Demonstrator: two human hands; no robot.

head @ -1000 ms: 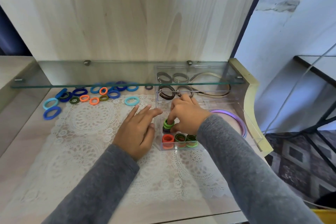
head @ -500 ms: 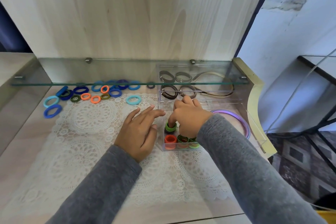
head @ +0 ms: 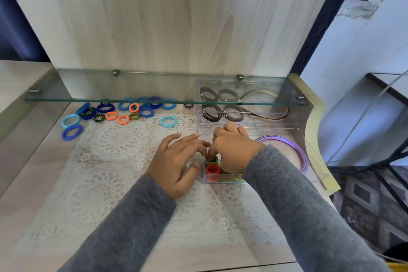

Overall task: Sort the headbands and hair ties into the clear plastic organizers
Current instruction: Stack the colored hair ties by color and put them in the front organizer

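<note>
Right now the green hair tie (head: 211, 159) lies flat, hole upward, on top of a stack in the left rear part of the small clear organizer (head: 206, 181), just behind an orange hair tie (head: 213, 170). The right hand (head: 234, 148) comes at it from the right and above. Its index fingertip is pushed into the ring's hole and the other fingers are curled over it; the thumb is hidden. The stack's axis is vertical, so I judge the finger should press straight down and then leave straight up, or the tie may ride out with it.

The left hand (head: 176, 161) lies relaxed and spread on the lace mat (head: 114, 150), just beside the organizer's left wall and holding nothing. It is the nearer hand to the loose hair ties (head: 110, 113), which are scattered well apart to the rear left on the counter (head: 33, 172).

Several of those ties sit under the front edge of the glass shelf (head: 154, 100), so a reach for them probably has to go in low. Behind the hands, the long clear organizer (head: 265, 115) holds headbands (head: 231, 112), and a purple headband (head: 295, 150) curves to the right.
</note>
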